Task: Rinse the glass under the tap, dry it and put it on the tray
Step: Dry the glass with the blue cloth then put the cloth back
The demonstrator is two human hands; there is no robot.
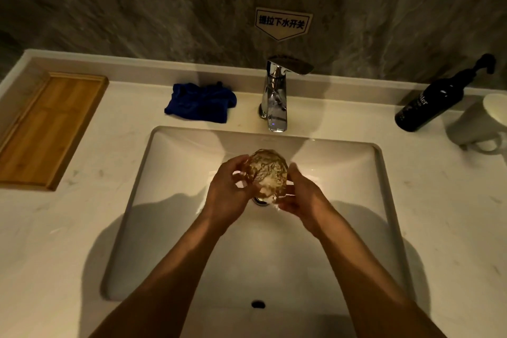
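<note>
A clear faceted glass [269,171] is held over the middle of the white sink [175,200], below the chrome tap [275,96]. My left hand [230,195] grips its left side and my right hand [301,200] holds its right side and lower end. Water splashes white at the glass's lower end, above the drain. A crumpled blue cloth [200,103] lies on the counter left of the tap. The wooden tray [46,129] sits at the far left of the counter with nothing on it.
A dark pump bottle [433,101] leans at the back right of the counter, with a white mug [480,123] beside it at the right edge. A white sign [282,23] is stuck on the grey stone wall above the tap.
</note>
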